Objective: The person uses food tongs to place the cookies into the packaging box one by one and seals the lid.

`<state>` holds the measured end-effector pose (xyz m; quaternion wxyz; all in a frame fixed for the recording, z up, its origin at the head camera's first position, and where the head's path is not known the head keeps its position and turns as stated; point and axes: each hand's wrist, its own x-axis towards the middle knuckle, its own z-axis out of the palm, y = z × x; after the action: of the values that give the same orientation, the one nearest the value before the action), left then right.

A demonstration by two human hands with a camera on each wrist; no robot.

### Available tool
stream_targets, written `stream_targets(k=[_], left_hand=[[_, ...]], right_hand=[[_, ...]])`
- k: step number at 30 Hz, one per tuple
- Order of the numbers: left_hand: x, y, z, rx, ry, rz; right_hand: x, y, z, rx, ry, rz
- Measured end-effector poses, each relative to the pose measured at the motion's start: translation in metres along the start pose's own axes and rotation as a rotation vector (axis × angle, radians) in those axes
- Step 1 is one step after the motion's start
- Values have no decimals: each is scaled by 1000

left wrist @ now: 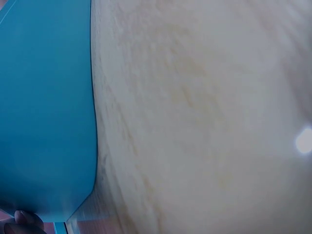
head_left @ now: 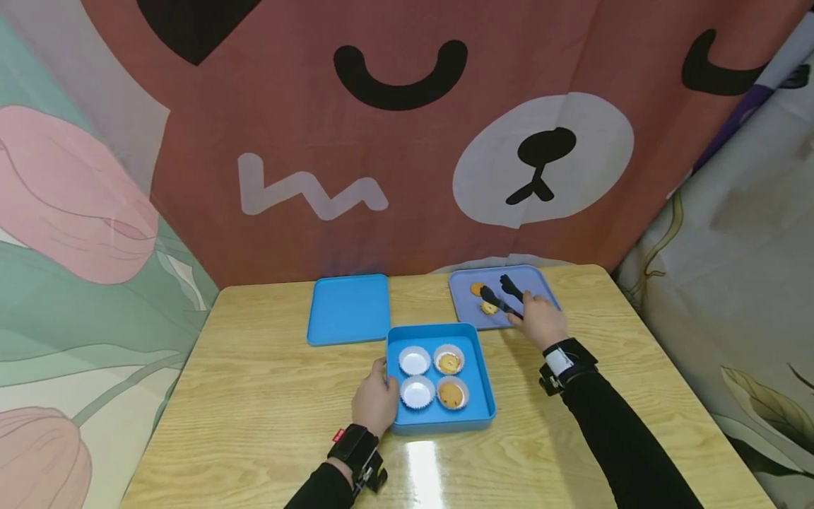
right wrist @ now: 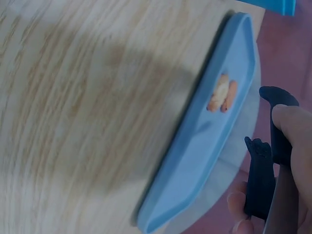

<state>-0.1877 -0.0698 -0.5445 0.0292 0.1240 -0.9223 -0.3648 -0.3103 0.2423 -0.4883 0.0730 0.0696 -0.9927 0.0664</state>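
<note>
In the head view my left hand [head_left: 375, 401] grips the left side of a blue box [head_left: 486, 406]; its fingertips [left wrist: 27, 219] show at the box's lower edge in the left wrist view. White paper cups stand inside: two bare ones [head_left: 415, 360] at left, two at right with a cookie [head_left: 449, 363] and a browner cookie [head_left: 451, 395]. My right hand [head_left: 542, 322] holds black tongs [head_left: 499, 300], their arms spread apart, above a purple tray [head_left: 470, 281]. On that tray lie a pale cookie [head_left: 488, 308] and an orange-brown cookie [head_left: 476, 288], close together. The tongs' tips touch neither in the right wrist view.
A flat blue lid or tray [head_left: 350, 311] lies behind the box to the left. The wooden table [head_left: 267, 396] runs back to a hanging cloth [head_left: 305, 247] with a bear print. Patterned cloth also hangs at both sides.
</note>
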Motion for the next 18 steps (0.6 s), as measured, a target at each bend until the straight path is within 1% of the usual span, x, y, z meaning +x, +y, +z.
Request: stream_targets(k=[6,12,18], left_hand=[[1,0,0,-3,-6,-2],[1,-1,0,-4,-2,-3],[1,-2,0,-4,4,6]], right_hand=[[3,-2,14,-10,3,-29],[2,-5,18,-3,-38,-20],[2,-4,21,-30,-51,-24]])
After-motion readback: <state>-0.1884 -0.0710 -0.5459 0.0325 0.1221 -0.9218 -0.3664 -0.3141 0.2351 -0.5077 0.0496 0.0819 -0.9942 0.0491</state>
